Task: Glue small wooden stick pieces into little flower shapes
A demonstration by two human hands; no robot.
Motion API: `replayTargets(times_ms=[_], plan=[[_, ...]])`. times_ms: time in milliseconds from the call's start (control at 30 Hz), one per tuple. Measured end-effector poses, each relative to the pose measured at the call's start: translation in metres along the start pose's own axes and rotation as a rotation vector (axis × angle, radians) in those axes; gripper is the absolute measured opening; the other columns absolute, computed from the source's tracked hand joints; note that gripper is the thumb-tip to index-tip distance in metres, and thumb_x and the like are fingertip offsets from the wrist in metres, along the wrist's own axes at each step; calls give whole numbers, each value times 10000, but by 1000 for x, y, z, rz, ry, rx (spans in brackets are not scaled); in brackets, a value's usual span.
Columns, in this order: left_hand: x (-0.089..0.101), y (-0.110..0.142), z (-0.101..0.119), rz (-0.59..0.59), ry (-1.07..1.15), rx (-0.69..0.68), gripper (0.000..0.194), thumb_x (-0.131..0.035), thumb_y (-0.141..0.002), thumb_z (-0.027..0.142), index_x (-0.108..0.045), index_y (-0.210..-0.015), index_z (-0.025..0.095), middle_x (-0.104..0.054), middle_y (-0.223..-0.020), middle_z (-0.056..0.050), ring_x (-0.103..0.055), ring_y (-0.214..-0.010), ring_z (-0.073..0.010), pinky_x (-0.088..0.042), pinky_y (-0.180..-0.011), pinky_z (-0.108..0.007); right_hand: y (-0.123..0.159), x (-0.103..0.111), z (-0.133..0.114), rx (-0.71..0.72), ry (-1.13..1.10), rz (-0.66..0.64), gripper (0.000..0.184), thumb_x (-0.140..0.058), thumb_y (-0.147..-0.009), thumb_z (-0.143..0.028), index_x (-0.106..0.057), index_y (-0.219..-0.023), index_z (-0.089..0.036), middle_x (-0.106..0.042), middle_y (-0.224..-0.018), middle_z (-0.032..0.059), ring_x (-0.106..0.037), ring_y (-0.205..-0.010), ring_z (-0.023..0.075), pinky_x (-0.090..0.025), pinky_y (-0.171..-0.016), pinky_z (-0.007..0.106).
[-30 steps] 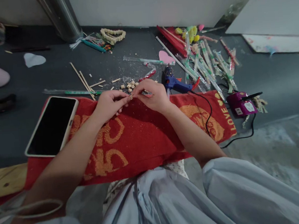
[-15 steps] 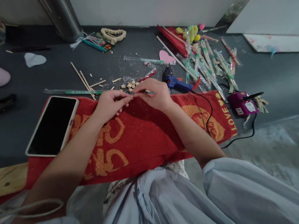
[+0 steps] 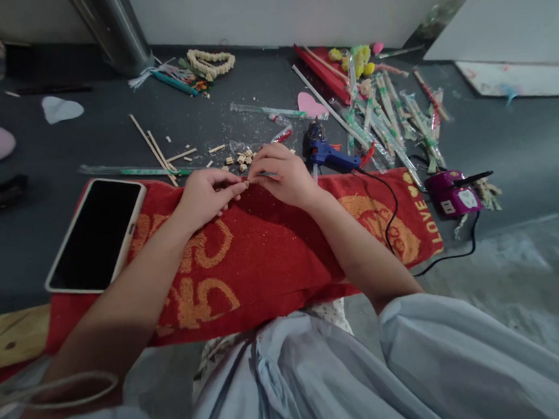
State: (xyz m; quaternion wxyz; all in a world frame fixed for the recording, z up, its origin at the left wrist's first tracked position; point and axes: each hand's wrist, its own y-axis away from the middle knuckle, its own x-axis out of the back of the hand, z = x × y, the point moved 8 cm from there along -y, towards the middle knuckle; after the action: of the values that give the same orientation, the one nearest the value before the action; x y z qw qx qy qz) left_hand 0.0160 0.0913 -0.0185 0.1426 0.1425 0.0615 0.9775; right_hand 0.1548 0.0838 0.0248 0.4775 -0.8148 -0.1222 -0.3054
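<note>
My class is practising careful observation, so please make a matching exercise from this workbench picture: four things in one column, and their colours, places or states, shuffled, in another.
Things
1. Glue gun
2. Phone
3. Towel
4. Tiny piece

Descriptions
A. Red, with LOVE in yellow letters near one end
B. At the fingertips of the left hand and right hand
C. Blue-bodied, with a black cord
D. Face up, screen dark

Right pairs: 1-C, 2-D, 3-A, 4-B
</note>
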Motion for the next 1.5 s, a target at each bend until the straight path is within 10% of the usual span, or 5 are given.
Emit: replayTargets(times_ms=[1500], plan=[[-5,-1,3,-87,115,-80,251,-712,-776,383,-649,-796,141,-618,-612,3,-445,-403,-41,-344,-373,-147,1,0,13,-223,-282,-45,283,-650,-896,-476,-771,-874,-221,-731,-848,15,-654,-831,118,-517,-833,301]])
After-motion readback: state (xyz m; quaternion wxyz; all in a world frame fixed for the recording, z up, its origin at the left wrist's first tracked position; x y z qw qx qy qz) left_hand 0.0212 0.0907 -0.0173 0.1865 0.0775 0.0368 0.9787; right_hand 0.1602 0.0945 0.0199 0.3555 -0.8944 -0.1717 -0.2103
